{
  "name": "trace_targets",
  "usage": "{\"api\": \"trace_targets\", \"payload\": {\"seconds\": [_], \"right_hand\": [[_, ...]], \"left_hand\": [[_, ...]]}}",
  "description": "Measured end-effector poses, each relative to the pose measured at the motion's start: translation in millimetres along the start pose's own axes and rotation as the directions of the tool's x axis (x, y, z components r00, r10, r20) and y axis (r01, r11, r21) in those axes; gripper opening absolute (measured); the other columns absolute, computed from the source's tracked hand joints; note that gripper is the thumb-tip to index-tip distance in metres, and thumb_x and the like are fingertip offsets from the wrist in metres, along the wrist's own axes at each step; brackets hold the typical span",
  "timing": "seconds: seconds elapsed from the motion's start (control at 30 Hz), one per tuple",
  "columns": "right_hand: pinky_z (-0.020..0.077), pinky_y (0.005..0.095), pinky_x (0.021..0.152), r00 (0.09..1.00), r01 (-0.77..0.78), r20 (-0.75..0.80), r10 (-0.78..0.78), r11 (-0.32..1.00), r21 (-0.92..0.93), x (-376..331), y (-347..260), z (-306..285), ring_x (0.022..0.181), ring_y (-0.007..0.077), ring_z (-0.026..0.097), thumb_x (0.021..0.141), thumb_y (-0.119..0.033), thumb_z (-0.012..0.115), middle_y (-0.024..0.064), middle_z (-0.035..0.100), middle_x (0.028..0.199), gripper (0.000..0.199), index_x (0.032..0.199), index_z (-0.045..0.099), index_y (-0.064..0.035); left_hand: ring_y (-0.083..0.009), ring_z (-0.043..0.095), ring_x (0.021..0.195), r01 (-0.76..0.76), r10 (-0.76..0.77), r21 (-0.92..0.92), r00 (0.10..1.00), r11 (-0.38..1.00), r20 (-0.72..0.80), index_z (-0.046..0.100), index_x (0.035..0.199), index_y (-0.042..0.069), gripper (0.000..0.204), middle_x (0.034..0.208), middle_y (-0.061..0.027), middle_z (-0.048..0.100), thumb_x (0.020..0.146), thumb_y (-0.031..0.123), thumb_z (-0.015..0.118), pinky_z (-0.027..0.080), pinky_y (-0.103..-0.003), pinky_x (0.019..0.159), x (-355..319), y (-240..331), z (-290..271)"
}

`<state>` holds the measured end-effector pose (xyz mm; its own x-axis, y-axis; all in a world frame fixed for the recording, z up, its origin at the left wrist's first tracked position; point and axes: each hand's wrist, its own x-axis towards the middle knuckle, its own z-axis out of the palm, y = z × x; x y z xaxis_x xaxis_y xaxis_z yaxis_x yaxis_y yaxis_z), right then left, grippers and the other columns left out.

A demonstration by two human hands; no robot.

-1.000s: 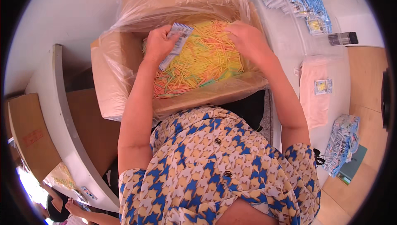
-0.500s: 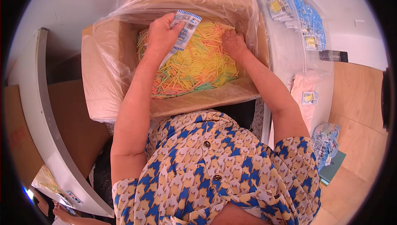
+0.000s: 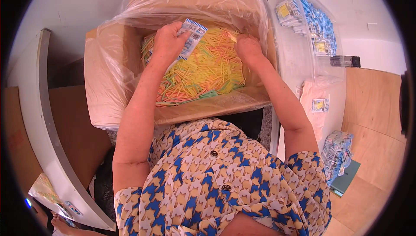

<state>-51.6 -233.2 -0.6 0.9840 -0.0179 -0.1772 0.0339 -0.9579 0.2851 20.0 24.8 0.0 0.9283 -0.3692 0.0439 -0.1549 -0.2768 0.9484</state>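
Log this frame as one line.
left hand: holds printed packet | right hand: in coloured sticks | container: plastic-lined cardboard box

right hand [image 3: 248,47] fingertips buried in sticks [image 3: 203,69]

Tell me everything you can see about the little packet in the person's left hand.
The packet is a small, flat, oblong pouch, white with blue printed bands and a checked blue edge at its top; it looks like thin plastic or paper. The left hand pinches it by its left side, so it stands tilted, top end up and to the right. It is held just above the heap of thin yellow, orange and green sticks filling the plastic-lined cardboard box. Whether it holds anything cannot be told.
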Motion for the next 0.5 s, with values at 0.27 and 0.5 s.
{"api": "trace_targets", "payload": {"seconds": [0.27, 0.5], "right_hand": [[0.0512, 0.0338, 0.062, 0.872, -0.487, 0.481, -0.091, -0.275, 0.829, 2, -11, -5, 0.074, 0.0162, 0.061, 0.094, -0.023, 0.053, 0.0023, 0.057, 0.072, 0.016, 0.09, 0.052, -0.0069], [0.0487, 0.0343, 0.053, 0.888, -0.421, 0.459, 0.026, -0.356, 0.835, 61, -39, 1, 0.061, 0.0181, 0.056, 0.093, -0.017, 0.055, 0.0049, 0.055, 0.07, 0.013, 0.088, 0.05, -0.0053]], "left_hand": [[-0.006, 0.056, 0.063, 0.098, -0.086, -0.291, 0.995, 0.952, 0.055, 0.066, 0.091, 0.001, 0.012, 0.074, -0.0029, 0.066, 0.082, 0.004, 0.06, 0.046, -0.026, 0.059, -2, 0, -1], [-0.0033, 0.056, 0.066, 0.165, -0.145, -0.4, 0.986, 0.902, 0.081, 0.066, 0.094, 0.0, 0.012, 0.078, 0.0, 0.066, 0.085, 0.002, 0.058, 0.047, -0.023, 0.059, -1, 6, -1]]}}
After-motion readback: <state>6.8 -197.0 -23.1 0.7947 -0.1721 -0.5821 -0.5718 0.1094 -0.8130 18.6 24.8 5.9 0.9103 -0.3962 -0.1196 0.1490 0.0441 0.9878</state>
